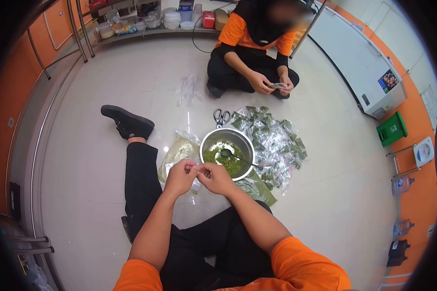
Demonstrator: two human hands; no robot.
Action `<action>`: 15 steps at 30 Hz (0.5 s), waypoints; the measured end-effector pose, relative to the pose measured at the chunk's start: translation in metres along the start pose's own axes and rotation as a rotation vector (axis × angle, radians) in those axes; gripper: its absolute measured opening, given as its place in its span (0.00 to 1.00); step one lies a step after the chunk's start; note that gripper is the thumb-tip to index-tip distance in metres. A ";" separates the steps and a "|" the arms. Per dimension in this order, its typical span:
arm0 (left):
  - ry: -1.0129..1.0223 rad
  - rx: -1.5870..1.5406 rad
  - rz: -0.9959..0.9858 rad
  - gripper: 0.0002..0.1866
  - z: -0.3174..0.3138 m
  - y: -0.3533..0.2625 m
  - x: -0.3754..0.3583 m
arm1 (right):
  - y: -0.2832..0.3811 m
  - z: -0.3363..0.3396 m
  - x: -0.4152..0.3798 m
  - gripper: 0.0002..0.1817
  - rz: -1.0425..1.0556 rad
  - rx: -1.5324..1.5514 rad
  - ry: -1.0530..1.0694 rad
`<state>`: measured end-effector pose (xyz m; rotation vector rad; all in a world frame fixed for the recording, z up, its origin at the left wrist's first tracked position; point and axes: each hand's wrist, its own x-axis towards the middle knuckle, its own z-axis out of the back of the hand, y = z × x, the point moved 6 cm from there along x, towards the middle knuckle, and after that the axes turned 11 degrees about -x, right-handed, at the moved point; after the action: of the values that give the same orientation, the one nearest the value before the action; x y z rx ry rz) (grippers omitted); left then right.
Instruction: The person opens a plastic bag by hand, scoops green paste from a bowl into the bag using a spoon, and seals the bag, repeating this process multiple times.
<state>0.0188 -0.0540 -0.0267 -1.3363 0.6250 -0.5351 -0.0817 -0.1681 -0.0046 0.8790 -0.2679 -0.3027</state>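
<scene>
My left hand and my right hand meet in front of me, fingers pinched together. A bit of clear plastic shows just under them, apparently a small plastic bag, though the fingers cover most of it. Beyond my right hand stands a metal bowl with chopped green filling and a dark spoon resting in it. A large clear bag with pale green contents lies on the floor beyond my left hand. Right of the bowl spreads a pile of small plastic packets with green contents.
Black-handled scissors lie behind the bowl. Clear empty bags are farther back. A co-worker sits opposite, holding a small packet. My outstretched leg is at the left. A white chest freezer stands at the right.
</scene>
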 end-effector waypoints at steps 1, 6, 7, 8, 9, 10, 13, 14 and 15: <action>0.041 0.007 0.002 0.12 0.001 0.002 0.003 | 0.000 0.000 0.002 0.09 0.034 0.001 -0.003; 0.164 -0.010 0.058 0.11 0.009 -0.005 -0.002 | 0.013 0.008 0.002 0.10 0.032 -0.079 0.127; 0.192 -0.026 0.068 0.11 0.007 -0.006 -0.002 | 0.011 0.006 0.001 0.10 0.031 -0.064 0.113; 0.199 -0.006 0.075 0.11 0.007 -0.014 -0.004 | 0.009 0.005 0.003 0.10 0.031 -0.054 0.095; 0.190 0.000 0.066 0.11 0.006 -0.016 -0.003 | 0.007 0.005 0.004 0.10 0.030 -0.044 0.077; 0.182 0.006 0.061 0.10 0.005 -0.016 -0.002 | 0.005 0.005 0.004 0.10 0.031 -0.048 0.050; 0.075 0.019 0.010 0.11 0.002 -0.007 -0.003 | 0.006 0.007 0.006 0.09 0.023 -0.067 -0.020; 0.027 0.025 -0.018 0.11 0.002 -0.008 -0.002 | 0.008 0.009 0.006 0.09 0.026 -0.083 -0.040; 0.028 0.034 -0.002 0.11 0.000 -0.008 -0.001 | 0.008 0.010 0.005 0.09 0.029 -0.099 -0.062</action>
<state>0.0184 -0.0546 -0.0190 -1.2996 0.6355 -0.5643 -0.0792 -0.1718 0.0085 0.7684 -0.3196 -0.3143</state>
